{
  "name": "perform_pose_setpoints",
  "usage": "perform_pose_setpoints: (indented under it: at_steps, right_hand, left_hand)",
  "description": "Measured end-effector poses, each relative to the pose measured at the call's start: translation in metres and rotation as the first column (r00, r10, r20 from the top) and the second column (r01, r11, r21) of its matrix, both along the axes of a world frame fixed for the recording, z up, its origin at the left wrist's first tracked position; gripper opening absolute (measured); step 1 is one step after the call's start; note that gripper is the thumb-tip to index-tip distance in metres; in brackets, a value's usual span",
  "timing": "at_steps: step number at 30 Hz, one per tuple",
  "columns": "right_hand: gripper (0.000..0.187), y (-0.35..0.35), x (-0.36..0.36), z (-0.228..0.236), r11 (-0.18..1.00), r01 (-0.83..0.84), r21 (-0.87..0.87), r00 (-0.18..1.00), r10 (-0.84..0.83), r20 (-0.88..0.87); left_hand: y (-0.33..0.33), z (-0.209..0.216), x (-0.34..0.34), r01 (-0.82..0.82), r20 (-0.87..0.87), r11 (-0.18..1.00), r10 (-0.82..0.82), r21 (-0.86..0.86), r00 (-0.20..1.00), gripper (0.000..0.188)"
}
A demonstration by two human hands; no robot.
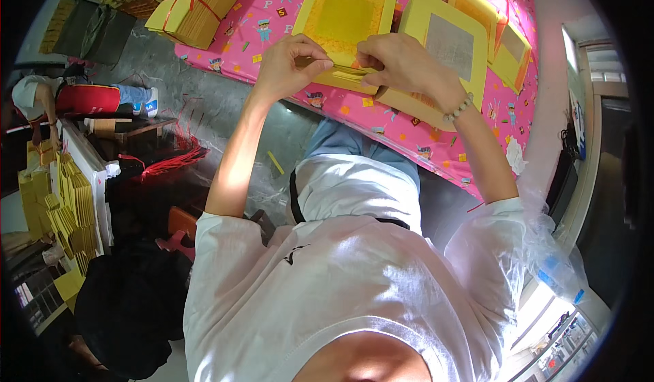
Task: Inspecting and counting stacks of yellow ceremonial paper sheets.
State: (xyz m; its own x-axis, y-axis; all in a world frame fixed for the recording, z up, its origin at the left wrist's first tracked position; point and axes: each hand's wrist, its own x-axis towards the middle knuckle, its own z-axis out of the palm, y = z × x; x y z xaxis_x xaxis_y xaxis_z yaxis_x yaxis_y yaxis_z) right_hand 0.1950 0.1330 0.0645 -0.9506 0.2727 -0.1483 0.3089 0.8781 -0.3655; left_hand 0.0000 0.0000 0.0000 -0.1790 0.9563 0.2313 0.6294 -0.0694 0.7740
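Observation:
A stack of yellow paper [347,14] with a gold square on its top sheet lies on the pink table. Both my hands are at its near edge. My left hand [291,67] is closed in a pinch at the left part of that edge; what is between the fingertips is too small to make out. With thumb below and curled fingers above, my right hand [402,65] grips the stack's edge farther right. Close beside it, another yellow stack [449,41] carries a silver-grey square.
A stack tied with red string [197,7] stands at the table's far left. More yellow bundles [511,55] lie at the right on the patterned pink tablecloth [266,14]. To the left are a co-worker [41,99], red strings [174,160] and folded yellow stacks [71,205]. Someone in black [133,314] is close behind at left.

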Motion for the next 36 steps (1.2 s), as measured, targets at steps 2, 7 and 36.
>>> perform_pose_setpoints:
  at_steps: [2,7,36]
  right_hand:
    - [0.025,0.005,0.001,-0.002,0.990,0.000,-0.138,0.998,-0.009,-0.064]
    - [0.023,0.010,-0.002,-0.003,0.985,-0.015,-0.169,0.995,-0.002,-0.097]
    - [0.021,0.011,0.000,0.003,0.971,-0.009,-0.237,0.998,-0.005,-0.061]
  left_hand:
    - [0.000,0.001,0.001,-0.021,0.026,1.000,0.021,-0.008,0.999,0.013]
    - [0.001,0.000,-0.003,-0.024,0.054,1.000,0.025,-0.014,0.998,0.013]
    - [0.002,-0.004,-0.004,-0.032,0.055,0.999,0.032,-0.010,0.998,0.012]
